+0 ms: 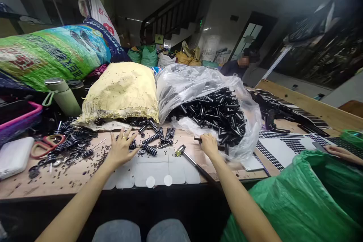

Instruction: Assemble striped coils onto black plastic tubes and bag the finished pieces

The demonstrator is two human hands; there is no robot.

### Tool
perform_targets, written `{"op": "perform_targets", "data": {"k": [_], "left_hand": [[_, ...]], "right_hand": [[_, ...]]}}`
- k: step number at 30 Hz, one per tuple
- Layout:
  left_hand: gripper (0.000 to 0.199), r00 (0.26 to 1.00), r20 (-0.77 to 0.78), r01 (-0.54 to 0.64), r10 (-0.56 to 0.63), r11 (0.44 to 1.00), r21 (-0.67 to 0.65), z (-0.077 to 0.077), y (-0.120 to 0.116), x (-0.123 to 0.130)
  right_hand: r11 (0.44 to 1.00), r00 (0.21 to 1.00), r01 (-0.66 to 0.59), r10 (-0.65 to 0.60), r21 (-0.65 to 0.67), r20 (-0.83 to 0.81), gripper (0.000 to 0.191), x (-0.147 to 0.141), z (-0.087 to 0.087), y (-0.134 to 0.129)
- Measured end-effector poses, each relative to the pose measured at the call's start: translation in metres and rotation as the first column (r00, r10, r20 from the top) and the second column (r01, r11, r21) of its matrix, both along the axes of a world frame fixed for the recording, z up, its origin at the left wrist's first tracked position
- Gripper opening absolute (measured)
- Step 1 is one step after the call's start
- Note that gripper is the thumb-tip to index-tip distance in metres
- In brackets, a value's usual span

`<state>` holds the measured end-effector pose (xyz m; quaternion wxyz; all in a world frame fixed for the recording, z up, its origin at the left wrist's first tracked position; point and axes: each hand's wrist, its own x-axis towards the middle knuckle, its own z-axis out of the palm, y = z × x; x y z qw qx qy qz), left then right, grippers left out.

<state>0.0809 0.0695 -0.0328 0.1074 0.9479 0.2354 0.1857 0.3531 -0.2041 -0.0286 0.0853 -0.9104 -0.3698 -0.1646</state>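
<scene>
My left hand (121, 150) lies on the worktable with its fingers spread. Its fingertips are beside several black ribbed rollers (150, 149), and one roller is partly hidden behind the fingers. My right hand (209, 146) is closed around a black tube (197, 140), whose end pokes out to the left. Behind that hand, a clear plastic bag (181, 83) lies open with a heap of black tubes (214, 113) spilling forward. Between my hands rests a hammer (195, 164), its yellow-tipped head towards the rollers and its dark handle reaching the table's front edge.
A yellow sack (121, 90) leans behind my left hand. Orange-handled scissors (47, 146), thin rods and small black rings lie at left, near a green thermos (64, 96). A green sack (272, 193) stands at right, beside another person's hand (343, 153). Someone (236, 68) is farther back.
</scene>
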Motion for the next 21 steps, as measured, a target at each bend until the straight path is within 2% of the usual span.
{"op": "perform_targets", "data": {"k": [2,3,4,5,7,9,10,11,12,13,16,19,21], "left_hand": [[0.042,0.983,0.178,-0.001,0.040,0.976,-0.217,0.006,-0.024,0.002],[0.038,0.973,0.226,0.032,0.056,0.929,-0.369,0.008,-0.038,0.006],[0.037,0.966,0.247,0.074,0.070,0.845,-0.530,0.011,-0.053,0.012],[0.036,0.965,0.249,0.113,0.084,0.724,-0.680,0.013,-0.066,0.020],[0.039,0.970,0.211,0.147,0.117,0.411,-0.900,0.017,-0.090,0.040],[0.040,0.977,0.164,0.159,0.134,0.049,-0.986,0.020,-0.105,0.059],[0.038,0.980,0.153,0.166,0.126,-0.104,-0.981,0.021,-0.110,0.067],[0.036,0.982,0.152,0.174,0.113,-0.215,-0.961,0.022,-0.113,0.073],[0.032,0.982,0.160,0.183,0.104,-0.284,-0.941,0.022,-0.114,0.078],[0.030,0.980,0.170,0.195,0.104,-0.314,-0.929,0.021,-0.115,0.081],[0.028,0.975,0.185,0.215,0.126,-0.302,-0.929,0.017,-0.118,0.083],[0.033,0.971,0.195,0.228,0.136,-0.298,-0.927,0.011,-0.123,0.086],[0.037,0.970,0.202,0.235,0.138,-0.296,-0.926,0.007,-0.126,0.088]], "right_hand": [[0.993,0.997,-0.076,0.072,0.088,0.042,0.024,-0.016,-0.002,0.006],[0.984,0.991,-0.127,0.120,0.128,0.063,0.024,-0.025,-0.004,0.010],[0.969,0.981,-0.189,0.177,0.162,0.084,0.024,-0.034,-0.006,0.015],[0.948,0.965,-0.258,0.242,0.188,0.103,0.023,-0.044,-0.008,0.021],[0.891,0.917,-0.397,0.374,0.221,0.142,0.022,-0.061,-0.012,0.032],[0.823,0.856,-0.515,0.484,0.240,0.180,0.022,-0.075,-0.016,0.040],[0.790,0.828,-0.560,0.524,0.248,0.198,0.023,-0.080,-0.017,0.043],[0.761,0.803,-0.596,0.556,0.257,0.215,0.023,-0.083,-0.017,0.043],[0.736,0.782,-0.623,0.579,0.264,0.229,0.024,-0.085,-0.018,0.043],[0.716,0.766,-0.643,0.596,0.272,0.240,0.025,-0.087,-0.018,0.041],[0.681,0.739,-0.674,0.627,0.287,0.248,0.027,-0.087,-0.019,0.034],[0.679,0.743,-0.669,0.625,0.304,0.239,0.032,-0.086,-0.022,0.030],[0.697,0.761,-0.647,0.610,0.308,0.219,0.035,-0.086,-0.022,0.028]]}}
